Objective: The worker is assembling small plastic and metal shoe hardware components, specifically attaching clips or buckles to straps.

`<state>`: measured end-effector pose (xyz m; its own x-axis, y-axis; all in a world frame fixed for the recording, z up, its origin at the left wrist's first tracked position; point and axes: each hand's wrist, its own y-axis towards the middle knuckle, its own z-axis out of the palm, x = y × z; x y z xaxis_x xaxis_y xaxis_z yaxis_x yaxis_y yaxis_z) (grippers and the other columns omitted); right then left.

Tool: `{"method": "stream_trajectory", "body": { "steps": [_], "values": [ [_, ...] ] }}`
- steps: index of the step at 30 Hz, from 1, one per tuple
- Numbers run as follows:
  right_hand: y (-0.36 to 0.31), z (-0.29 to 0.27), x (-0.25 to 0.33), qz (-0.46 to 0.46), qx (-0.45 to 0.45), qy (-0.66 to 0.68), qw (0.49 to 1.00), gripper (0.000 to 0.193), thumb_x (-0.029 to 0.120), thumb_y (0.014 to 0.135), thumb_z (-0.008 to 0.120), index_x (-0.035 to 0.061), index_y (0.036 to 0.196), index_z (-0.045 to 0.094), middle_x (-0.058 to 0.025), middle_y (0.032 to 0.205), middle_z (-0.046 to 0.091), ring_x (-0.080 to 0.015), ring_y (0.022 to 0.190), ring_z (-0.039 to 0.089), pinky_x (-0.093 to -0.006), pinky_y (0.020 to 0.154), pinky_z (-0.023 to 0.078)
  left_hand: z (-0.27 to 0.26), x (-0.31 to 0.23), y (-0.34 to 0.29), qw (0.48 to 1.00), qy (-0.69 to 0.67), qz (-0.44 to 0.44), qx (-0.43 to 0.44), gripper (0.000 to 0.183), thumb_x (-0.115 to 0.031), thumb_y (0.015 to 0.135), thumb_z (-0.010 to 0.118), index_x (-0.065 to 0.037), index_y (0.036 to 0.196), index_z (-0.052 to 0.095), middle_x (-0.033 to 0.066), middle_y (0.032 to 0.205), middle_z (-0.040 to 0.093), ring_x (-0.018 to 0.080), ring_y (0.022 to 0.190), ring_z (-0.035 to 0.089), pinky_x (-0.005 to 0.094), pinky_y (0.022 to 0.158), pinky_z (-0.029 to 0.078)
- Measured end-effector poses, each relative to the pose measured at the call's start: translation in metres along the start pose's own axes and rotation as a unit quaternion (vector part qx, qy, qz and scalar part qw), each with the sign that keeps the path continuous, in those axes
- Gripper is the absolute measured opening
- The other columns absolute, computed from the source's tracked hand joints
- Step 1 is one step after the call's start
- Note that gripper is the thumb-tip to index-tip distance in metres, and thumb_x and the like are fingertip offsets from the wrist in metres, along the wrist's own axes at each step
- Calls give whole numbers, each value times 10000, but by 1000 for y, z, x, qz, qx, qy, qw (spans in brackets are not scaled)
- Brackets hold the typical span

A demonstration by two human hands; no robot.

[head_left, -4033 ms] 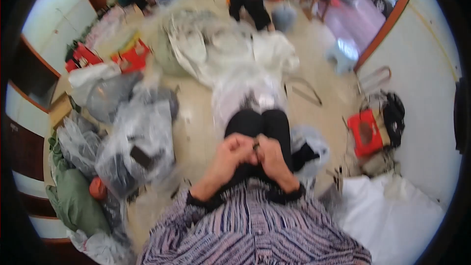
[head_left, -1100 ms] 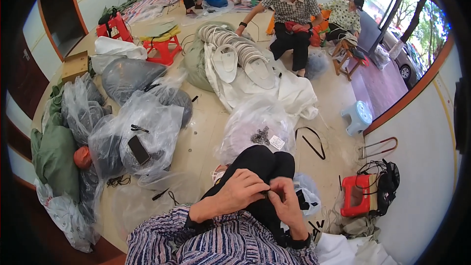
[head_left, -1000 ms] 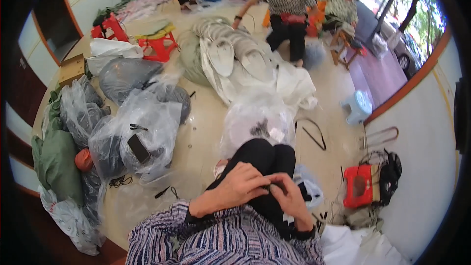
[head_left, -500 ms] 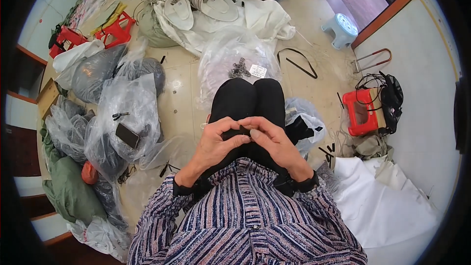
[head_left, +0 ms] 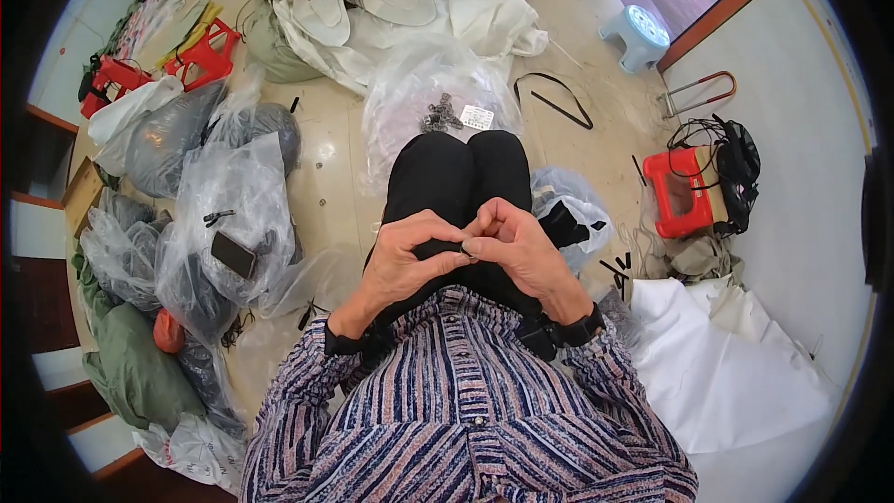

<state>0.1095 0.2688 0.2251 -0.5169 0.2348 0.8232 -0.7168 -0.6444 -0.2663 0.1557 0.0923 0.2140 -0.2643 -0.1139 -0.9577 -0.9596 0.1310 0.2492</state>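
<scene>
I pinched a small dark metal piece [head_left: 465, 248] between the fingers of my left hand [head_left: 407, 256] and right hand [head_left: 521, 250], above my knees; assembly looked unfinished, the clear plastic bag of parts [head_left: 438, 102] seemingly full.

The small dark metal piece [head_left: 465, 248] you worked on sat pinched between the fingertips of your left hand [head_left: 405, 256] and right hand [head_left: 521, 247], held above your black-trousered lap; it was too small to make out its shape.
</scene>
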Motion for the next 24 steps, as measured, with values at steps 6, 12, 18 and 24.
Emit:
{"method": "stream_trajectory", "body": {
  "steps": [6, 12, 18, 24],
  "values": [
    [-1, -1, 1, 1, 1, -36, 999, 205, 43, 781, 644, 30, 897, 476, -19, 789, 544, -73, 710, 519, -201, 641, 425, -1, 0, -1, 1000, 15, 9, 1, 227, -38, 667, 720, -19, 882, 649, 76, 792, 625, 160, 716, 575, 260, 649, 441],
    [0, -2, 6, 9, 32, -97, 995, 245, 74, 778, 664, 18, 929, 479, -18, 797, 544, -69, 711, 515, -199, 642, 427, 0, -11, -2, 1000, 17, 13, 21, 234, -35, 672, 716, -20, 894, 643, 60, 808, 597, 158, 732, 559, 257, 650, 440],
    [-1, -1, 2, 74, 66, -94, 991, 211, 156, 837, 604, -1, 941, 512, -39, 802, 573, -84, 704, 536, -213, 629, 438, -6, -11, -7, 999, -6, -21, 35, 215, -26, 687, 705, -28, 893, 642, 49, 842, 559, 146, 763, 555, 252, 687, 439],
    [0, -5, -4, 102, 129, -82, 983, 210, 188, 872, 546, -19, 904, 543, -50, 757, 590, -100, 686, 561, -226, 620, 444, -5, -15, -13, 991, -78, -104, 24, 234, -33, 693, 705, -24, 914, 627, 54, 860, 566, 138, 785, 565, 253, 710, 449]
  ]
}}
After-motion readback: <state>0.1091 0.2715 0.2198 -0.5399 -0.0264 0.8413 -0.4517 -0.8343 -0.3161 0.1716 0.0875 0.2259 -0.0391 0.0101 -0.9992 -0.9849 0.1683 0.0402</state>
